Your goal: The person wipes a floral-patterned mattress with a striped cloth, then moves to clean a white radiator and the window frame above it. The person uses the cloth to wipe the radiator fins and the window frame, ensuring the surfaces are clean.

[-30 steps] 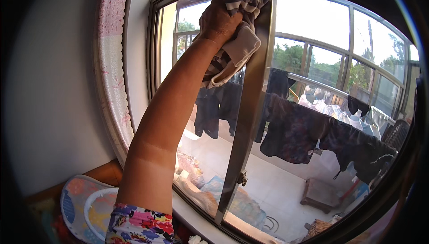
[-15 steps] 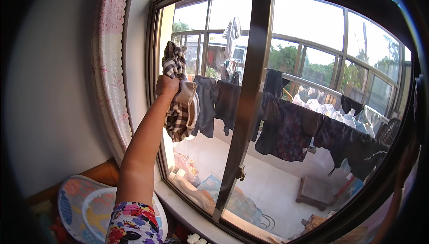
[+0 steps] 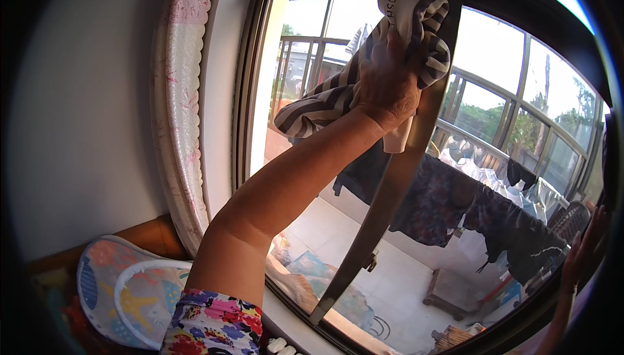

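My left hand (image 3: 389, 82) is raised against the upper part of the window and closed around a bunched striped garment (image 3: 318, 109). The garment is dark and cream, with a pale ribbed band. One end of it lies over the dark upright window frame (image 3: 396, 186), and the rest droops to the left across the glass. At the far right rim, my right hand (image 3: 584, 248) is held up beside the window's dark outer frame with its fingers stretched out. It looks empty, though the rim partly darkens it.
Behind the glass, dark clothes (image 3: 422, 209) hang on a line above a pale floor with a low brown stool (image 3: 458, 290). A pink and white curtain (image 3: 185, 108) hangs at the left. Below it stands a patterned round-edged thing (image 3: 123, 290), near the sill.
My left hand has carried the striped garment up and to the right, from the left pane onto the upright frame. My right hand shows more clearly at the right rim.
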`<state>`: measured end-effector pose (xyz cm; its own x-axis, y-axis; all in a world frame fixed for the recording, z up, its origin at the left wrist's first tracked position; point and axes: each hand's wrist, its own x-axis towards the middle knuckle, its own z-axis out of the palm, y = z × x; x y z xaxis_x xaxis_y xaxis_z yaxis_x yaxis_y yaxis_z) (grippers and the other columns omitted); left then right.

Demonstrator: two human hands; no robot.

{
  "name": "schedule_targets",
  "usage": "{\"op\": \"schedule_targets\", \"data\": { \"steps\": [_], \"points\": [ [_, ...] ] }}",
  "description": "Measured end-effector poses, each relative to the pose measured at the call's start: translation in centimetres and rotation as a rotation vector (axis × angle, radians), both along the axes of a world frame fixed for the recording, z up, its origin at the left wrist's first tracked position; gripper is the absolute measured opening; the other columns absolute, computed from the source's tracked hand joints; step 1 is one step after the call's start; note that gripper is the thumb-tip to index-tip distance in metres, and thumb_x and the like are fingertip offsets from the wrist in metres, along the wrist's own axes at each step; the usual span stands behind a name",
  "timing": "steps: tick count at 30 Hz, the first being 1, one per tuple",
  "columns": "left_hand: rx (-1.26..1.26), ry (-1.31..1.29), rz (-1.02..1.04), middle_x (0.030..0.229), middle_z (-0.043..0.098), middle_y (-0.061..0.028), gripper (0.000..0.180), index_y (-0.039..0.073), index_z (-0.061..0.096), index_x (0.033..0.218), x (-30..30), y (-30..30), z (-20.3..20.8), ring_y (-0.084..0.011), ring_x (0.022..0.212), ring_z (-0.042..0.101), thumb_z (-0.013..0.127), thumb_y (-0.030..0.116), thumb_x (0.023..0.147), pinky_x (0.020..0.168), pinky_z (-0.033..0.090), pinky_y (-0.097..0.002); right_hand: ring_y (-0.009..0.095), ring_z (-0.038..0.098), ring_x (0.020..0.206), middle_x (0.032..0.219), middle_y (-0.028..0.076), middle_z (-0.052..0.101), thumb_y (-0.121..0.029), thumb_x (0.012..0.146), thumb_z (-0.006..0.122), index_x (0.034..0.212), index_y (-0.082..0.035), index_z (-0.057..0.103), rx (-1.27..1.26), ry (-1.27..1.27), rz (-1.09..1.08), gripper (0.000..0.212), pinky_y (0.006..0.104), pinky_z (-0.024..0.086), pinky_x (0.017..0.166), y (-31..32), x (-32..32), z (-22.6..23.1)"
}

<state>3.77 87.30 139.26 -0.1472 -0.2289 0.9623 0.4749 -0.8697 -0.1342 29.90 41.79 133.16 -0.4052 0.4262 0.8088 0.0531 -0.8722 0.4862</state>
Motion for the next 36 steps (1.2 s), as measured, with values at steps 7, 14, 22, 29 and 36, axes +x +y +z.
{"op": "schedule_targets", "data": {
  "steps": [7,14,22,29,36],
  "points": [
    [-0.042,0.041,0.082,0.122,0.044,-0.0236,0.059,0.024,0.05,0.131,-0.8,2.5,1.4,-0.0378,0.098,0.053,0.065,0.018,0.075,0.069,0.049,-0.0447,0.027,0.021,0.142,0.152,0.01,0.027,-0.033,0.097,0.033,0.146,-0.017,0.026,-0.5,0.281,0.363,0.052,0.0571,0.004,0.113,20.6,-11.2,1.2],
    [-0.252,0.089,0.106,0.113,0.05,-0.019,0.037,0.011,0.057,0.118,-2.9,6.0,5.0,-0.0379,0.099,0.054,0.057,0.016,0.081,0.077,0.051,-0.0461,0.024,0.029,0.139,0.148,0.009,0.035,-0.009,0.081,0.059,0.142,-0.016,0.036,-0.717,0.347,0.724,0.066,0.0542,0.005,0.115,33.7,-16.8,1.2],
    [-0.48,-0.132,0.294,0.105,0.06,-0.0187,0.028,0.009,0.062,0.109,-10.1,19.9,4.5,-0.0364,0.098,0.059,0.054,0.022,0.086,0.081,0.05,-0.0464,0.026,0.036,0.135,0.143,0.009,0.043,-0.021,0.083,0.056,0.133,-0.018,0.049,-0.58,0.222,0.634,0.051,0.0523,0.007,0.114,37.1,-17.2,0.5],
    [-1.137,-0.208,0.224,0.1,0.066,-0.0176,0.034,0.013,0.065,0.102,-15.9,30.8,-16.6,-0.0394,0.095,0.063,0.052,0.038,0.082,0.079,0.051,-0.0491,0.024,0.031,0.138,0.147,0.007,0.038,-0.022,0.092,0.044,0.135,-0.019,0.05,-0.604,0.141,0.459,0.044,0.0491,0.013,0.113,36.7,-15.5,0.7],
    [-1.571,-0.192,0.263,0.107,0.062,-0.0245,0.04,0.007,0.064,0.107,-16.3,28.8,-37.9,-0.042,0.098,0.06,0.052,0.035,0.082,0.085,0.049,-0.0485,0.026,0.036,0.135,0.141,0.008,0.045,-0.019,0.086,0.055,0.129,-0.019,0.055,-0.562,0.141,0.644,0.043,0.0513,0.014,0.113,37.6,-16.2,0.3]
  ]
}}
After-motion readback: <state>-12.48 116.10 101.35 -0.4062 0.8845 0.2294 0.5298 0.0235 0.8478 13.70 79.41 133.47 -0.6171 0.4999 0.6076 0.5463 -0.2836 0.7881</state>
